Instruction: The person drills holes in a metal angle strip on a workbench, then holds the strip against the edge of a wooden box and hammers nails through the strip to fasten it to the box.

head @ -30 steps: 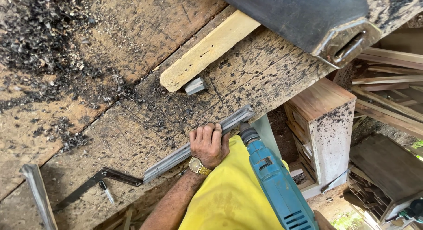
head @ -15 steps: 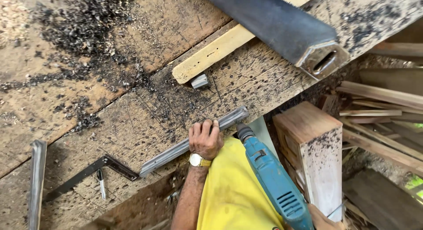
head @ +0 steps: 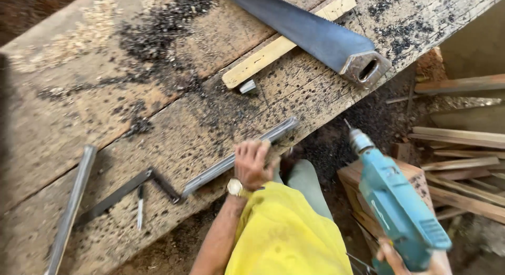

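Left hand (head: 254,164) laid flat over a long grey metal bar (head: 239,156), fingers curled over its far edge, pressing it down on the wooden bench (head: 105,112) close to the near edge. Gold wristwatch (head: 235,187) on that wrist, yellow cloth (head: 286,233) just below it. Right hand (head: 392,254) low in the corner, only partly in view, wrapped around the grip of a blue electric drill (head: 400,201); bit pointing up and left toward the bench, well apart from the bar, touching nothing.

Bar probably stiff and fairly heavy for its thickness, smooth and a little slippery, likely to roll or slide on the loose chips under it. Best held as now, by firm downward pressure near the middle, fingers kept away from the free end at the right (head: 286,126). Possibly sharp at the cut ends. Drill top-heavy, safest held by the grip with the whole palm.

Further out: dark metal shavings (head: 158,27) scattered over the boards, a black angle piece (head: 131,188) and a small pen-like tool (head: 140,206) left of the bar, another grey rod (head: 71,209) at the far left. Behind, a pale wooden strip (head: 284,43), a small metal offcut (head: 247,86) touching it, and a big dark hollow beam (head: 321,35) lying across. Wooden slats (head: 463,143) stacked beyond the bench on the right.
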